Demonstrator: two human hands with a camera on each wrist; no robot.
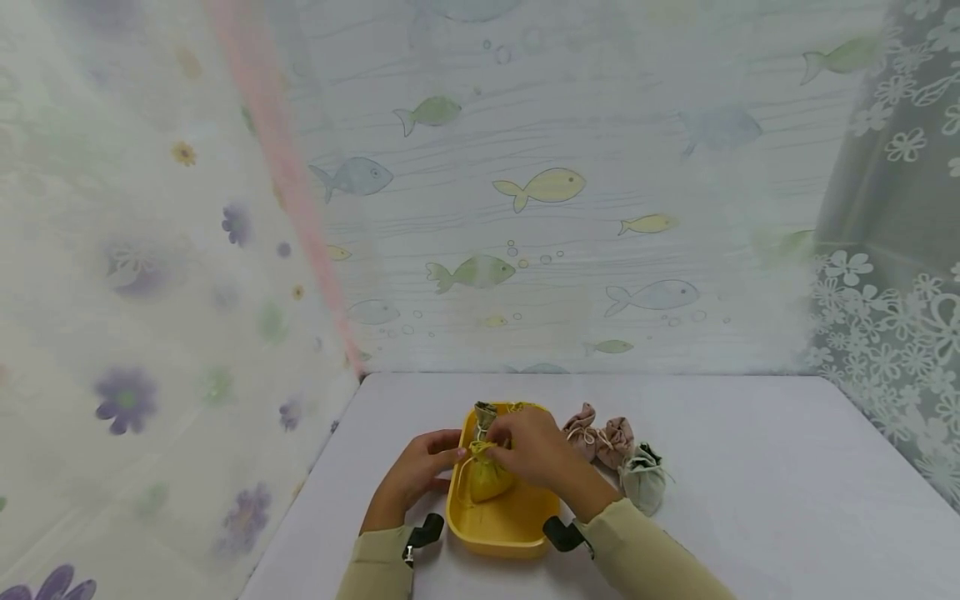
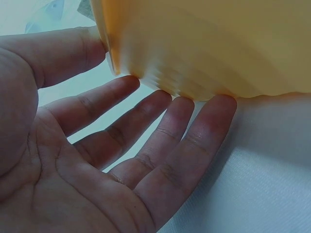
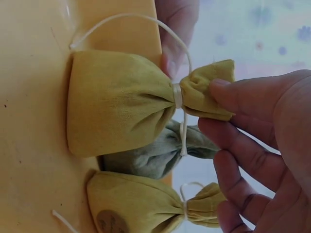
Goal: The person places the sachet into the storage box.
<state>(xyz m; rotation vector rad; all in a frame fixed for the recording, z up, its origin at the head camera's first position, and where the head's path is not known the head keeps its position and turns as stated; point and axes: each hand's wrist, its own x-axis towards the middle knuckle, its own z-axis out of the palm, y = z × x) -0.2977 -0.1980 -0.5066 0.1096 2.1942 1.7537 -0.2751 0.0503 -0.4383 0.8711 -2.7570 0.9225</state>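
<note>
Placing small cloth bags into a yellow tray (image 1: pixel 498 529) on the table (image 1: pixel 750 467). Right hand (image 1: pixel 534 450) pinching the tied neck of a yellow bag (image 3: pixel 121 109) — base resting inside the tray. Left hand (image 2: pixel 97 155) flat, fingers straight against the tray's outer wall. Next, probably: letting go cleanly. Further right, three loose bags (image 1: pixel 611 446). Only the right wrist view reveals two more bags (image 3: pixel 146 189) inside.

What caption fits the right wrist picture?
Right hand pinches a yellow-green pouch by its tied top inside the yellow tray.
</note>
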